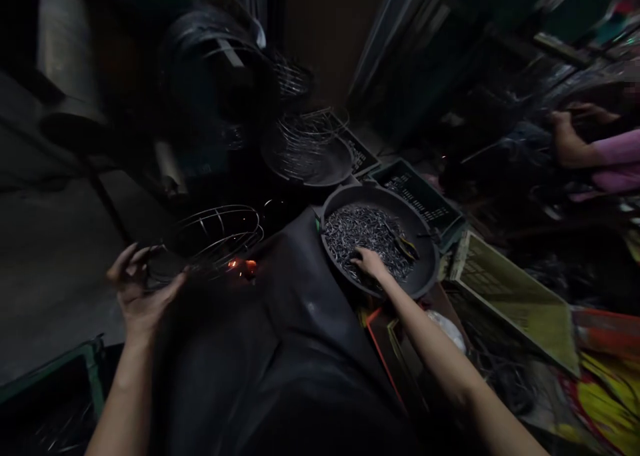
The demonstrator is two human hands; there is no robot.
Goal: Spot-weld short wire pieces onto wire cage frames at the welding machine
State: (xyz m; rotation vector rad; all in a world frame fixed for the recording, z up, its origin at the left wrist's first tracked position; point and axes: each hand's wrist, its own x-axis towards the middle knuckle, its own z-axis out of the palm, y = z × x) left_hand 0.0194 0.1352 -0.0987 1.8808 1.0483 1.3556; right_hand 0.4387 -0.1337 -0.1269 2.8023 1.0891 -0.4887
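On the left, my left hand (143, 293) is curled round the end of a round wire frame (216, 211), whose thin metal rings reach over my lap. Orange sparks (245, 265) glow just beneath that frame. My right hand (370, 263) reaches into a dark round pan (425, 273) filled with small thin metal pieces (357, 229). Its fingers are bent down among the pieces, and the fingertips are partly hidden. Pliers with yellow handles (407, 247) lie on the pieces, right of that hand. A dark apron (305, 309) covers my lap.
Behind the pan stands another pan (335, 166) with wire rings. Green crates (425, 199) and a yellowish crate (520, 296) stand to the right. A green bin (93, 369) is at lower left. Another person's arm (575, 143) with a pink sleeve shows at far right.
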